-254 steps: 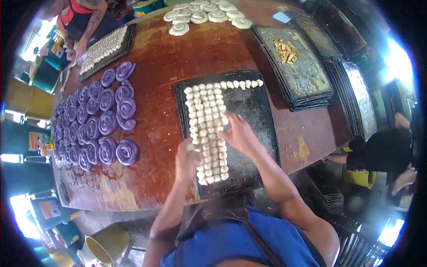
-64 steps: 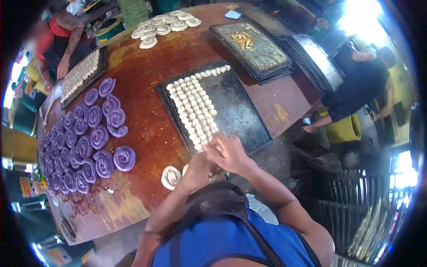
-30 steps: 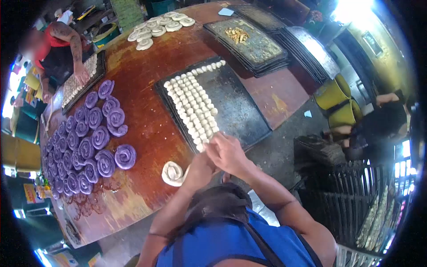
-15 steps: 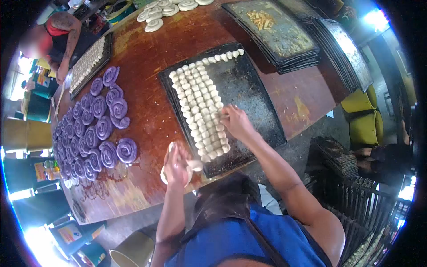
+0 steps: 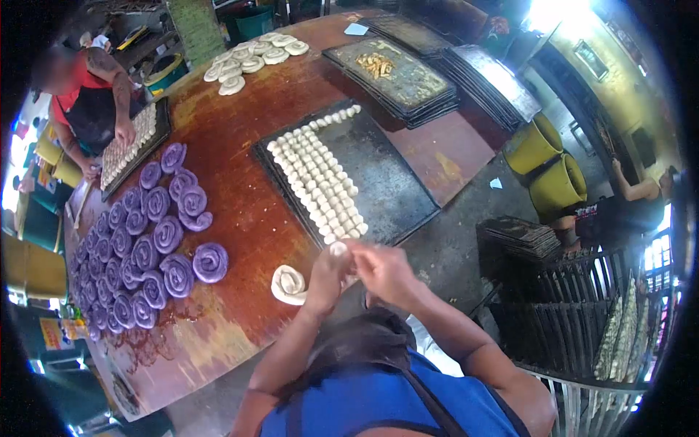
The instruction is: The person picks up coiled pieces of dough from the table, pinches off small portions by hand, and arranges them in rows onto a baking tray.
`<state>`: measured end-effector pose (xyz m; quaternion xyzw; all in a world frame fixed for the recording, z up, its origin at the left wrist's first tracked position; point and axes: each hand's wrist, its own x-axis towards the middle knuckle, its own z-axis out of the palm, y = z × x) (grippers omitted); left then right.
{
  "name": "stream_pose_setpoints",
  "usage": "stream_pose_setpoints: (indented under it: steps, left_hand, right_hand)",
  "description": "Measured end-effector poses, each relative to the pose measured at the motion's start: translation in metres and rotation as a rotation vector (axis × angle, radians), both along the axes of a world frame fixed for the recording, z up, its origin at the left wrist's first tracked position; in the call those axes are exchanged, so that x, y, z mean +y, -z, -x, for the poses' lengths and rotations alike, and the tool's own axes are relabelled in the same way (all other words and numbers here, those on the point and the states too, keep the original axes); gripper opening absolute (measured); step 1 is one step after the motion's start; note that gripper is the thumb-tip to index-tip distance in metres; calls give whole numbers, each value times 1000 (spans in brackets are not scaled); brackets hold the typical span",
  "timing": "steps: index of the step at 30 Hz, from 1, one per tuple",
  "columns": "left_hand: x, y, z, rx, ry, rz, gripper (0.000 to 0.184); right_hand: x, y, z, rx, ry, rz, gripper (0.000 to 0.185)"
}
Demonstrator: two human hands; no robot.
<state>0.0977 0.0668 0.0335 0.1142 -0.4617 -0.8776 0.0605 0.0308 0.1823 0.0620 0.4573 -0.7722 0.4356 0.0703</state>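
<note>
My left hand (image 5: 327, 280) is closed around a piece of white dough (image 5: 338, 248) whose rounded end pokes out at the top. Beside it, my right hand (image 5: 384, 272) has its fingers pinched together at the same dough, the two hands touching or almost so. Below and left of them a coil of white dough (image 5: 289, 282) lies on the table; whether it joins the piece in my hand is hidden. Just beyond my hands rests a dark baking tray (image 5: 397, 178), its left part and far edge covered by rows of small dough balls (image 5: 318, 182).
Many purple dough spirals (image 5: 167, 234) cover the table's (image 5: 233, 160) left side. White spirals (image 5: 231, 85) lie at the back. Stacked trays (image 5: 408, 87) stand back right. Another person (image 5: 98, 95) works over a second tray (image 5: 164, 120); a further person (image 5: 641, 197) is at right.
My right hand has left the rows on the tray and come back to my left hand. My left hand has risen off the dough coil. The view has shifted, showing more surroundings.
</note>
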Motion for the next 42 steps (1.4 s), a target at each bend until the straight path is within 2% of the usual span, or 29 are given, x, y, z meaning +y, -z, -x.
stream_pose_setpoints:
  steps: [2, 3, 6, 7, 8, 10, 11, 13, 14, 16, 17, 19, 20, 22, 23, 25, 27, 28, 30, 32, 33, 34, 36, 37, 38, 39, 40, 41, 42]
  left_hand:
    - [-1, -23, 0, -120, 236, 463, 29]
    - [5, -4, 0, 60, 199, 595, 26]
    - [6, 2, 11, 79, 83, 518, 28]
    - [-3, -33, 8, -261, 290, 557, 22]
    - [-10, -28, 15, -281, 281, 557, 22]
    - [-21, -11, 27, -296, 54, 291, 21]
    - [-22, 0, 30, -305, -69, 154, 22]
    - [-26, 24, 36, -309, -309, -94, 29]
    - [-14, 47, 31, -287, -12, 38, 26]
    - [4, 20, 31, -425, 49, 225, 20]
    - [-6, 25, 28, -438, 48, 225, 20]
    - [-28, 38, 20, -225, -338, 28, 22]
    - [-29, 41, 23, -226, -333, 25, 22]
    - [-35, 40, 36, -607, -463, 364, 35]
    - [-33, 45, 34, -492, -381, 652, 44]
    - [-10, 12, 20, -70, -211, 870, 49]
    - [-7, 1, -5, 225, -77, 1063, 49]
    - [-10, -7, -13, 270, -23, 1042, 48]
    - [-18, 8, -23, 333, 41, 1017, 46]
    - [-21, 65, -18, -151, 245, 518, 46]
    - [-4, 33, -18, -255, 112, 368, 45]
    - [-1, 22, -14, -234, 114, 370, 45]
    - [4, 12, -13, -165, 40, 77, 34]
    - [-3, 9, -10, -202, 128, 125, 24]
    - [-5, 14, -9, -216, 128, 119, 24]
    - [-7, 20, -5, -77, 210, 489, 24]
    - [-7, 24, 3, 74, 286, 862, 24]
    - [-1, 26, 8, 106, 157, 635, 24]
    - [-3, 12, 12, 96, 146, 645, 24]
  right_hand:
    - [6, -25, 11, -119, 160, -132, 27]
    - [-3, -22, 16, -66, 127, -235, 21]
    - [-2, -3, 42, -144, -14, -167, 19]
    - [11, -3, 51, -552, -193, -99, 20]
    - [24, 0, 68, -568, -209, -97, 20]
    - [40, 8, 101, -882, -238, -328, 17]
    - [35, 22, 120, -907, -260, -341, 17]
    - [14, 66, 158, -412, 60, -312, 16]
    - [7, 81, 168, -428, 44, -310, 16]
    - [-5, 98, 179, -255, -2, -292, 17]
    - [-10, 100, 179, -282, 3, -284, 23]
    - [-21, 108, 183, -296, 10, -354, 26]
    - [-23, 110, 183, -300, 21, -419, 28]
    - [-21, 75, 168, -364, 32, -513, 34]
    - [-10, 41, 143, -352, 24, -475, 36]
    - [13, -15, 85, -357, -110, -343, 33]
    - [28, -30, 30, -299, -343, -218, 25]
    - [29, -27, 14, -225, -446, -188, 19]
    - [19, -37, 14, -324, -276, -197, 17]
    - [-7, 3, 9, -413, -42, 11, 19]
    - [-3, 8, 2, -395, -33, 8, 19]
    - [0, 12, -7, -249, 1, -36, 24]
    - [3, 7, -7, -111, 30, -86, 30]
    - [3, -6, 1, -145, 62, -95, 27]
    - [4, -14, 8, -189, 95, -105, 25]
    - [-6, -15, 17, 31, 66, -130, 21]
    - [-7, -10, 20, 26, 57, -129, 21]
    - [-9, -5, 28, -72, 15, -149, 22]
    - [-11, 0, 38, -172, -29, -167, 23]
